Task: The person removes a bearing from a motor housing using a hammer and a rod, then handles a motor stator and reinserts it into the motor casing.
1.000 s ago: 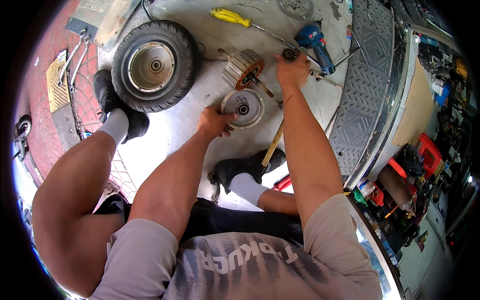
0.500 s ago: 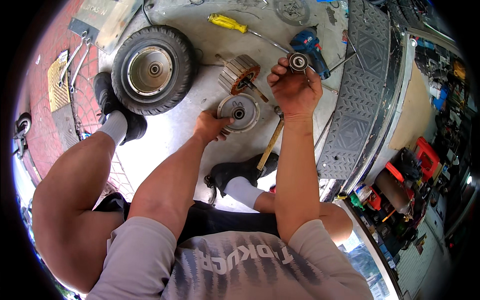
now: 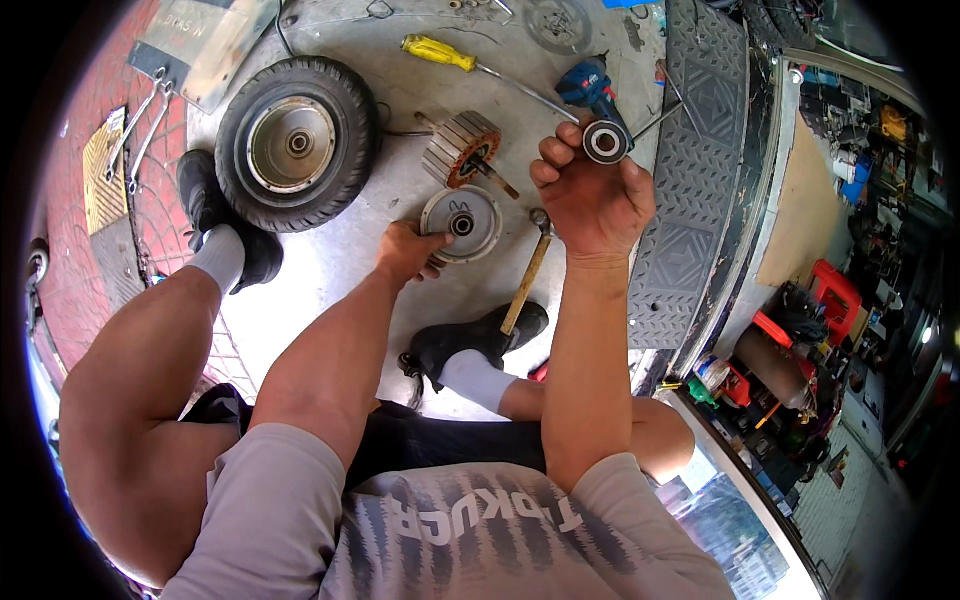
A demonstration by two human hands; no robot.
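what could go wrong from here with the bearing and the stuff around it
The bearing might slip from the right hand and drop. The left hand grips the disc near its middle, so it might get pinched if something is pressed there. The hammer overlaps the right shoe in view; a foot shift could knock it.

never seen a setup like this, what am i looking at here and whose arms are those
No robot here: those bare arms belong to the person wearing the camera, a wide fisheye on the head, looking down, so straight edges look bent. The left hand grips a round metal cover. The right hand holds up a ring-shaped bearing. On the floor lie a wheel with a black tyre, a motor core with a shaft, a yellow-handled screwdriver and a blue power drill.
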